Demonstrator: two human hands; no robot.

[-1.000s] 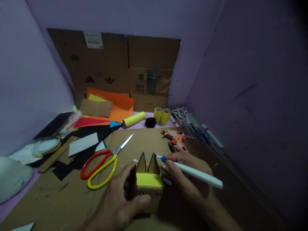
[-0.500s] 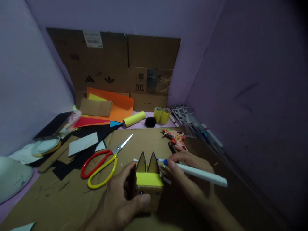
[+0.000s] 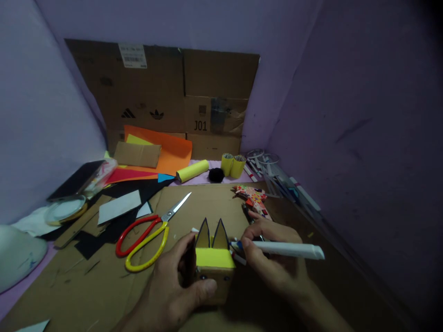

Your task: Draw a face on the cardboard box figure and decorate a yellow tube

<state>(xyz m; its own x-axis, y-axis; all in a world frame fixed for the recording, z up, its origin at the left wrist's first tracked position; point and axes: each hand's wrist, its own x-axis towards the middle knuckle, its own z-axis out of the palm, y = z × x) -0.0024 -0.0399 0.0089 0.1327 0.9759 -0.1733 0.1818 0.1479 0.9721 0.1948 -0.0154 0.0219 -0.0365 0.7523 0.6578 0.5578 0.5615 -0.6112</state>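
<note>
- Purple walls close in a corner where a flattened cardboard sheet (image 3: 86,286) serves as the work surface, with a larger cardboard panel (image 3: 162,87) propped upright at the back.
- At the near middle of the sheet stands a small box figure (image 3: 212,269) (yellow top, two pointed dark ears standing up).
- Person's left hand (image 3: 173,290) is clenched around the figure's left side, thumb pressed across its front.
- Person's right hand (image 3: 273,258), just right of the figure, pinches a white marker (image 3: 284,249); its blue tip touches the figure's upper right edge.
- Red-and-yellow scissors (image 3: 148,235) lie left of the figure, blades closed.
- Beyond the figure sit a patterned glue gun (image 3: 254,198), a black pom-pom (image 3: 216,175), yellow paper rolls (image 3: 233,165) and orange paper (image 3: 166,150).
</note>
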